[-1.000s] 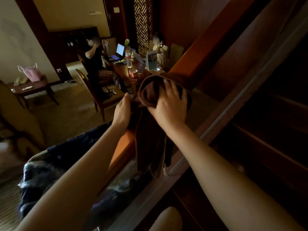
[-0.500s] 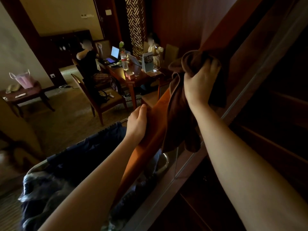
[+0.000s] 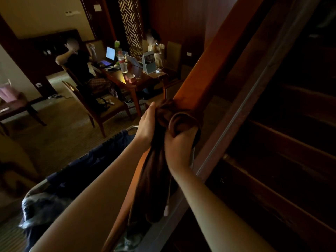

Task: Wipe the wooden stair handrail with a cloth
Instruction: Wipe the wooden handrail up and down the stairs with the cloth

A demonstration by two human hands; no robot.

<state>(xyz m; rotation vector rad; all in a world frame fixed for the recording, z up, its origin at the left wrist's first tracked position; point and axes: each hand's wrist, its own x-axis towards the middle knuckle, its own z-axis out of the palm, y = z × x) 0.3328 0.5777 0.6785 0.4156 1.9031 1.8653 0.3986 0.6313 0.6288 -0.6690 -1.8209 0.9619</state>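
Dark brown cloth (image 3: pixel 174 122) bunched over the sloping wooden handrail (image 3: pixel 214 70), its long tail hanging beside the rail. Right hand (image 3: pixel 179 142): grip clenched on the bunched cloth from below. Left hand (image 3: pixel 147 124): fingers extended along the cloth's left side, apparently pressing rather than grasping; the dim light obscures them. Behind, a tabletop (image 3: pixel 131 77) carries laptops and a bottle (image 3: pixel 123 64).

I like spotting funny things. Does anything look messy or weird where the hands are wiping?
Only one small thing. The brown cloth is bunched up on the wooden handrail, and a long part hangs down beside the rail instead of wiping. The right hand grips the bunch; the left hand touches its side. Nothing looks spilled or broken.
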